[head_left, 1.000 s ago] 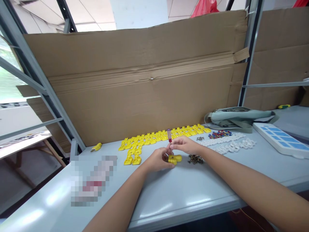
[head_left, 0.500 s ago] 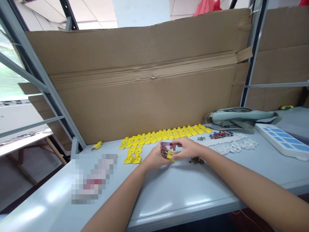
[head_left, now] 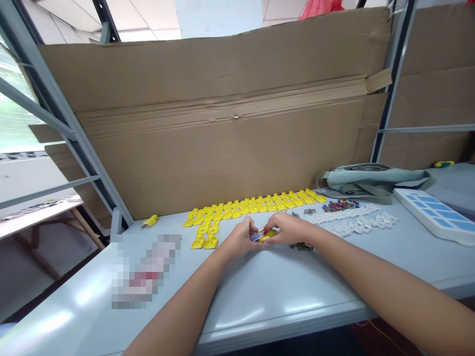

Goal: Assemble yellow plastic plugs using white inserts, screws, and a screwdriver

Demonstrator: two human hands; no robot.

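My left hand point(head_left: 243, 238) is closed around the clear, purplish handle of a small screwdriver point(head_left: 257, 237) with a red end; its blade is not visible. The screwdriver lies slanted across a yellow plug housing point(head_left: 270, 234). My right hand point(head_left: 284, 228) pinches that housing between thumb and fingers, close to the red end. Fingers partly hide both things. Beyond my hands, rows of yellow plug housings point(head_left: 237, 210) lie on the table. Next to my right wrist is a pile of small brass-coloured metal parts point(head_left: 301, 245).
White plastic parts point(head_left: 349, 225), red and blue small pieces point(head_left: 340, 205) and screws point(head_left: 309, 211) lie to the right. Farther right are a grey-green bag point(head_left: 371, 179) and a white-and-blue tray point(head_left: 434, 212). One yellow plug point(head_left: 150, 221) lies left. Cardboard point(head_left: 230, 158) stands behind.
The screwdriver has tipped from nearly level to slanted, its clear end lower and nearer me. The housing has turned between my fingers, and my hands have drawn closer together.
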